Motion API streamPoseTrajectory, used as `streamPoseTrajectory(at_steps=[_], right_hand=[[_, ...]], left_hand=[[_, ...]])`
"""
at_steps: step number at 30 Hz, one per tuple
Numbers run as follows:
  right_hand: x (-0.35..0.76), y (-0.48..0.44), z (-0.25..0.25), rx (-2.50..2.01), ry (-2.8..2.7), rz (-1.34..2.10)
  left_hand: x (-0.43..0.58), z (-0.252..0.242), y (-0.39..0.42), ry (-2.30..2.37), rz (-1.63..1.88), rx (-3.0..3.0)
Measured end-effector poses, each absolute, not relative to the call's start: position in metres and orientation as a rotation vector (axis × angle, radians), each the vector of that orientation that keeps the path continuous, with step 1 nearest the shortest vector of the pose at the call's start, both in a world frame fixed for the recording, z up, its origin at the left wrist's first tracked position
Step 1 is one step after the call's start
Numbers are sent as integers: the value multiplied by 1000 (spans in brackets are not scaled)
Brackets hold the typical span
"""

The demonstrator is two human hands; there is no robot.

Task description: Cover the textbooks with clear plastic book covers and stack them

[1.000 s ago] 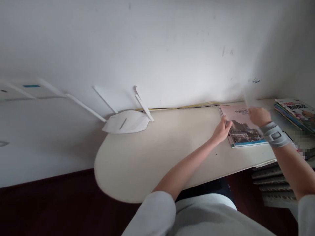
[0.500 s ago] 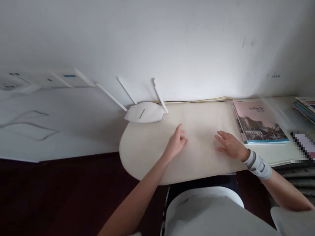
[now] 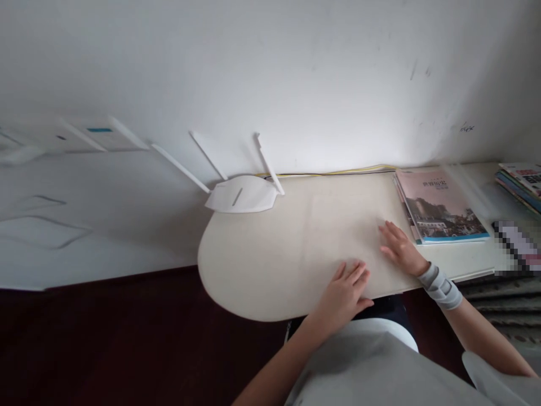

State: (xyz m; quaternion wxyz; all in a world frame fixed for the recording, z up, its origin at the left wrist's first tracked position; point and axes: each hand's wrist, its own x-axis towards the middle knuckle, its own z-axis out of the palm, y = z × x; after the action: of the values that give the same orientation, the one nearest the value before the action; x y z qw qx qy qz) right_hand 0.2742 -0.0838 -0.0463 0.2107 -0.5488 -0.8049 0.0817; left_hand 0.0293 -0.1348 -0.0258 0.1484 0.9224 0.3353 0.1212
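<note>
My left hand [image 3: 344, 293] is at the front edge of the pale tabletop [image 3: 253, 259], palm down. Its fingers are stretched out and the thumb stands apart; nothing shows in it. Farther right, my right hand [image 3: 401, 248] is over the table with its fingers spread, also holding nothing. A grey band [image 3: 439, 286] circles the right wrist. Close beyond this hand lies a stack of books [image 3: 442, 206] with a pink cover on top. A faint straight-edged outline shows on the tabletop; whether it is a sheet I cannot tell.
A white router [image 3: 243, 194] with upright antennas stands at the table's back left, against the wall. Yellow and black cables [image 3: 333, 172] run along the back edge. More books [image 3: 522, 183] and a pixelated item [image 3: 518, 242] lie at the right. A white chair [image 3: 397, 331] stands in front.
My left hand has moved right and toward the front edge, turning palm down with fingers extended. My right hand has shifted slightly to the right. The view has turned a little.
</note>
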Motion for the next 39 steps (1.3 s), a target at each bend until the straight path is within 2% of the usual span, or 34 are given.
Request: streamPoseTrajectory(at_steps=[5,11,17,20,25,28,32,34,39], right_hand=[[284,-80,-45,-1464,-1887,392],[283,-80,-44,-1450,-1850,445],[282,-82,-38,-1459,-1820,417],[283,-84,-31,-1451,-1752,349],[281,-93,-24,-1504,-1650,225],[272,-101,-27,-1504,-1831,202],[255,-112,-35,-1469,-2352,106],[252,-114,-38,-1513,-2498,24],[267,-109,-36,-1611,-2581,-132]], left_hand=[[22,-22,-132,957,425,2540],[27,-28,-144,951,425,2624],[31,-25,-141,948,582,2412],[33,-22,-138,977,727,2270],[36,-20,-139,1143,1186,1834],[36,-19,-140,1258,1470,1356],[19,-21,-135,1363,1753,808],[-7,-23,-134,1540,1787,843],[-95,-41,-144,2133,1647,1388]])
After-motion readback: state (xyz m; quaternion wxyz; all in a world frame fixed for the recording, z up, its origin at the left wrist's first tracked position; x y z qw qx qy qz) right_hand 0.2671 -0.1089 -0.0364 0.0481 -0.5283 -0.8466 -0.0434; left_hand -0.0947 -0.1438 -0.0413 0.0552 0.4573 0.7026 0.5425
